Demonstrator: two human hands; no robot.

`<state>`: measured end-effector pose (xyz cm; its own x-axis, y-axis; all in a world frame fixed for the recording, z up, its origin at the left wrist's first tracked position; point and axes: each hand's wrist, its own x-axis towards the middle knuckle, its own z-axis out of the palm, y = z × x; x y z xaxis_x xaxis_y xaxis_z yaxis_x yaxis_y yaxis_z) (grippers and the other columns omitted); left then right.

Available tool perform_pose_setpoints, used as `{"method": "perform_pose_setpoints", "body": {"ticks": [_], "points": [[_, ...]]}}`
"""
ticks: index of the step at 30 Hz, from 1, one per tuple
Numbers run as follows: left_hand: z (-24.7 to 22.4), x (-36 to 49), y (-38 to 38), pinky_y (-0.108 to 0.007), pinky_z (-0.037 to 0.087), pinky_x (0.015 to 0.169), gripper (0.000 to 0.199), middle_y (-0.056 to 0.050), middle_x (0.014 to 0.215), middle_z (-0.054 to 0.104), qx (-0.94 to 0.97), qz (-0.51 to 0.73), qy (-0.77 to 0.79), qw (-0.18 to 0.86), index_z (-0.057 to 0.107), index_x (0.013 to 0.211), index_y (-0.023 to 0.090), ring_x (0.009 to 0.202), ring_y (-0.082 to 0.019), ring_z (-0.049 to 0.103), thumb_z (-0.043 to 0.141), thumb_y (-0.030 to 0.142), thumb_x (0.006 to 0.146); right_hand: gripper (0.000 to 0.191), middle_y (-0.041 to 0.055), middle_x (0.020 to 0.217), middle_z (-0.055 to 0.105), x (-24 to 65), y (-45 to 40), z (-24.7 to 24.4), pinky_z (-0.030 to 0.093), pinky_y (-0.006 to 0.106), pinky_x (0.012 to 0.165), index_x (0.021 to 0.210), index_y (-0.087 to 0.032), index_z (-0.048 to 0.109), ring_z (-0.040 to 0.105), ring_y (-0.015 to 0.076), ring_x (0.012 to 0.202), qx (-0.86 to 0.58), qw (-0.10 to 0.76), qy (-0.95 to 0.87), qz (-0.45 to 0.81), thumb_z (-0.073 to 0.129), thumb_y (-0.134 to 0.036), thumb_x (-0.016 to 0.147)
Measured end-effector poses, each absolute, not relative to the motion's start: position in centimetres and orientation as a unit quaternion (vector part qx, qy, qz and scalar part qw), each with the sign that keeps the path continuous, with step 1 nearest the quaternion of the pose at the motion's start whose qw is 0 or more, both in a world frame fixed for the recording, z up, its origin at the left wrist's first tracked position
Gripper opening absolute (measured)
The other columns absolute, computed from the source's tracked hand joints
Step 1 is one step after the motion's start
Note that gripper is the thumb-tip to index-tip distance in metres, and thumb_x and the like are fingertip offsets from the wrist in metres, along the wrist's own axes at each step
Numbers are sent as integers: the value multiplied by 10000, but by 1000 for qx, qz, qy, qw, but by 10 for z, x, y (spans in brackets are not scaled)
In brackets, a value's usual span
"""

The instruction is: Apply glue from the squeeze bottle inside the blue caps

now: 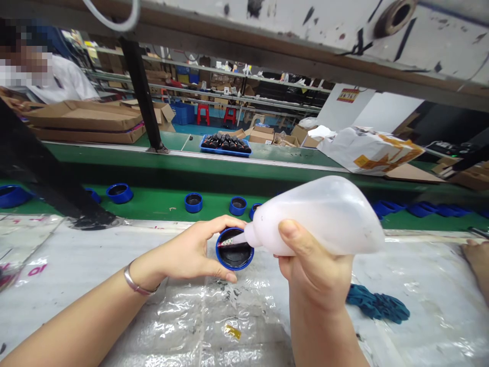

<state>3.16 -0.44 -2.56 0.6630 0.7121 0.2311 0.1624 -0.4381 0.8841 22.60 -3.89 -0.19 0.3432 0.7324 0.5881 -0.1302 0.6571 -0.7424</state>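
Head view: you look across a long green conveyor belt [153, 204] toward racked shelving, with flattened cardboard boxes [84, 117] and a person in a white shirt [57, 81] at the upper left. A white plastic sack [367, 150] sits on the far side, beside a blue tray [225, 154] of small black items. Nearer, a row of blue caps [193, 202] lies on the belt. Your work table is covered by a clear plastic sheet [420, 306], with a crumpled blue cloth [376, 304] on it.

Your work in hand is at one blue cap [234, 257], right at the sheet, though you cannot tell if it rests there. Your left hand [191, 250] grips its left edge, thumb and fingers spread around the rim. Your right hand [313, 265] holds a translucent squeeze bottle [321, 216] tilted down, thumb pressed on top, with its nozzle [229, 241] reaching inside the cap. The next move calls for a steady tip, clear of the rim.

Your right fingers are hidden behind the bottle. The dark cap interior hides whether anything has come out. A hand [476, 265] at the right edge is cut off.
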Motion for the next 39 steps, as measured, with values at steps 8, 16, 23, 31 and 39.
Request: {"method": "perform_pose_setpoints", "body": {"ticks": [8,16,23,31,39], "points": [[-23,32,-6,-378,517,952,719,-50,1195,719,785,287,302,459,639,1239,229,1090,-276,676,966,423,629,204,-17,711,669,227,-37,-1,592,281,508,765,-213,729,565,105,514,-324,767,-494,251,903,-314,727],[-18,34,-8,-341,499,854,704,-15,1052,685,782,283,314,457,622,1121,217,964,-242,636,970,502,579,248,-23,666,619,227,-39,2,569,307,483,737,-210,683,538,117,487,-354,764,-492,222,892,-342,740],[-18,34,-9,-330,458,824,719,-7,1040,633,774,278,331,463,581,1079,219,957,-237,596,982,489,547,263,-32,627,592,227,-41,4,529,291,451,716,-209,689,494,101,453,-365,782,-468,189,920,-336,707],[-19,31,-8,-299,437,770,725,15,1013,621,764,288,333,471,560,1075,230,879,-194,563,1002,423,533,279,-38,654,602,230,-39,4,539,275,477,743,-227,699,503,94,478,-361,800,-449,164,949,-319,660],[-15,24,-4,-279,454,725,680,22,964,651,752,284,343,485,563,1045,233,846,-184,581,988,461,565,263,-36,667,603,235,-42,7,584,290,526,751,-216,725,511,92,498,-368,798,-443,177,954,-287,643]]}}
